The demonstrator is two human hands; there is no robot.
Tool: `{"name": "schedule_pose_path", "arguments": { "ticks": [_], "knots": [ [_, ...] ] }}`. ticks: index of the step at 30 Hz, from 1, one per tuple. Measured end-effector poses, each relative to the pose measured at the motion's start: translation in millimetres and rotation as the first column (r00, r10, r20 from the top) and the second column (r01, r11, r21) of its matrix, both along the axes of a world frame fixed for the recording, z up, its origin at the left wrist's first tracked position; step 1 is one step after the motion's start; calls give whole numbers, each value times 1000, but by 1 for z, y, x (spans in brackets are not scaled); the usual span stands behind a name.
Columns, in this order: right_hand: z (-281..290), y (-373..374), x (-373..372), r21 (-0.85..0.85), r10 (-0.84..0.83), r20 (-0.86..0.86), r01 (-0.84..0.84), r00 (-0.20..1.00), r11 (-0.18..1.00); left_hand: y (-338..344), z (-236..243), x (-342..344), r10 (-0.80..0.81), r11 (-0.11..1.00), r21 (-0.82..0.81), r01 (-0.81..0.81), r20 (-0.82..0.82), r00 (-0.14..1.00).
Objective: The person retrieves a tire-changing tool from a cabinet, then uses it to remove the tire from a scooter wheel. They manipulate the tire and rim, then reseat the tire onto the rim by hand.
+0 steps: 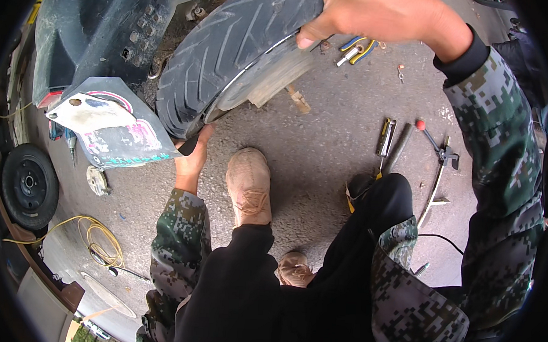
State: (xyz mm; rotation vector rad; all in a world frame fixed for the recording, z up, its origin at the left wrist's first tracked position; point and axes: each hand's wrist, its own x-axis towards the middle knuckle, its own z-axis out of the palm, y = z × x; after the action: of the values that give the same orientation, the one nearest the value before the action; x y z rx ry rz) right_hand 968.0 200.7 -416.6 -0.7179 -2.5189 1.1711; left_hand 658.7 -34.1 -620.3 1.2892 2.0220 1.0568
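Observation:
A small vehicle wheel (pixel 230 53) with a black treaded tyre and a grey rim stands tilted at the upper middle, beside a dusty dark body panel (pixel 105 35). My right hand (pixel 372 16) grips the tyre's upper right edge, thumb on the rim side; its other fingers are partly cut off by the frame. At the wheel's lower edge, my left hand (pixel 192 161) holds on from below, its thumb against the tyre. A worn mud flap (pixel 120 130) with pink and white markings hides part of the left fingers. A wooden piece (pixel 298 100) lies by the rim.
Pliers (pixel 366 51) with blue-yellow handles lie beyond the wheel. On the right are a folding tool (pixel 386 137), a grey bar (pixel 400 148) and a red-knobbed lever (pixel 430 141). Another wheel (pixel 30 186) and a coiled yellow hose (pixel 102 243) are at left.

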Motion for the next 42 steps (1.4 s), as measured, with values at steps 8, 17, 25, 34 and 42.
{"name": "schedule_pose_path", "arguments": {
  "ticks": [8,17,25,34,42],
  "knots": [
    [-23,-5,-6,417,50,-281,75,958,906,-4,-3,-14,-91,992,-81,95,50,995],
    [16,33,7,-151,178,126,-159,976,976,9,-14,-25,-118,992,-57,111,-147,982],
    [18,28,8,-1,186,105,-187,977,982,10,-4,-3,-208,960,-182,212,46,977],
    [15,33,17,44,190,64,-193,980,980,22,-31,-16,-116,993,-18,115,-293,949],
    [16,42,16,30,238,-13,-238,971,971,17,7,15,-120,992,-56,116,-87,989]
  ]
}}
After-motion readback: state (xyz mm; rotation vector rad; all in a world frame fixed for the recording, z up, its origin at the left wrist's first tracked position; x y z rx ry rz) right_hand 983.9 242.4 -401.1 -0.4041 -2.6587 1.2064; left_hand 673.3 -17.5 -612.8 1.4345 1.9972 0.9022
